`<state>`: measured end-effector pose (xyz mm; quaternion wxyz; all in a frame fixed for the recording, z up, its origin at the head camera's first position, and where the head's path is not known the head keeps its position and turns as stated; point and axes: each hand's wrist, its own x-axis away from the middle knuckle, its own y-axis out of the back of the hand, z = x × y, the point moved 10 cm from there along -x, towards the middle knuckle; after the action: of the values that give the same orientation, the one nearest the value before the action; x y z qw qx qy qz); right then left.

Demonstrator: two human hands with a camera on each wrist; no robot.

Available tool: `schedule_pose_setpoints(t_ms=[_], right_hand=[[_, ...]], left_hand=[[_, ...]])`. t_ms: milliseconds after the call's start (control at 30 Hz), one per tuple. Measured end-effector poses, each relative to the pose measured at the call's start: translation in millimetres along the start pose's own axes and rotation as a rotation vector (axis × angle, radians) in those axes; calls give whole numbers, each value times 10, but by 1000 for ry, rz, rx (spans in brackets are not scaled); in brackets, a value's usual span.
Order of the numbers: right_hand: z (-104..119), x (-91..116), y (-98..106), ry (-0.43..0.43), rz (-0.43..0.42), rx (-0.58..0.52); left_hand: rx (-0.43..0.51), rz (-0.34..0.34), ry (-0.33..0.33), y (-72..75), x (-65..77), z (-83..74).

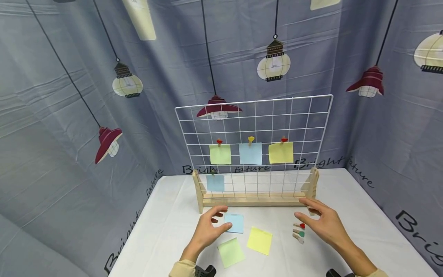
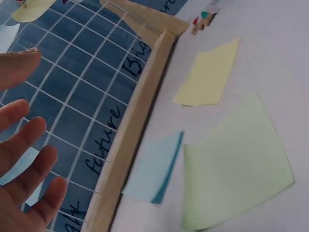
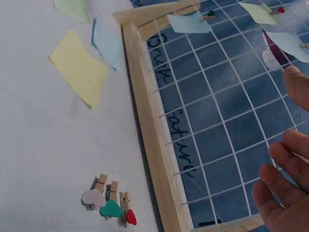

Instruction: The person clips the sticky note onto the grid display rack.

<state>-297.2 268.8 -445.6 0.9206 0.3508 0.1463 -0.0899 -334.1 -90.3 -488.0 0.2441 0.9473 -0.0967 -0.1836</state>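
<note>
My left hand [image 1: 207, 230] is held over the table beside a blue sticky note [image 1: 236, 224], fingers loosely bent and nothing between them. On the other side my right hand [image 1: 325, 224] hovers near small clothespins with a red heart [image 3: 132, 217], a green heart [image 3: 111, 209] and a pale heart [image 3: 93, 198], holding none of them. A yellow sticky note [image 1: 260, 241] and a light green one [image 1: 231, 252] lie on the table between the hands. In both wrist views the fingers show apart in front of the white wire grid [image 1: 254, 101].
The grid stands upright on a wooden base [image 1: 254, 201]. Clothespins hold a green note [image 1: 220, 155], a blue note [image 1: 250, 154] and a yellow note [image 1: 281, 154] in one row, with another blue note [image 1: 215, 183] lower left. A grey-blue curtain [image 1: 166, 69] hangs behind the white table [image 1: 145, 246].
</note>
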Motion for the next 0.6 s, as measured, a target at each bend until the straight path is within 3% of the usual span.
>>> schedule_pose_setpoints(t_ms=[267, 600], right_hand=[[-12, -7, -12, 12, -17, 3], [-131, 19, -26, -27, -3, 24]], left_hand=[[-3, 40, 65, -153, 129, 257], [-82, 44, 71, -249, 251, 486]])
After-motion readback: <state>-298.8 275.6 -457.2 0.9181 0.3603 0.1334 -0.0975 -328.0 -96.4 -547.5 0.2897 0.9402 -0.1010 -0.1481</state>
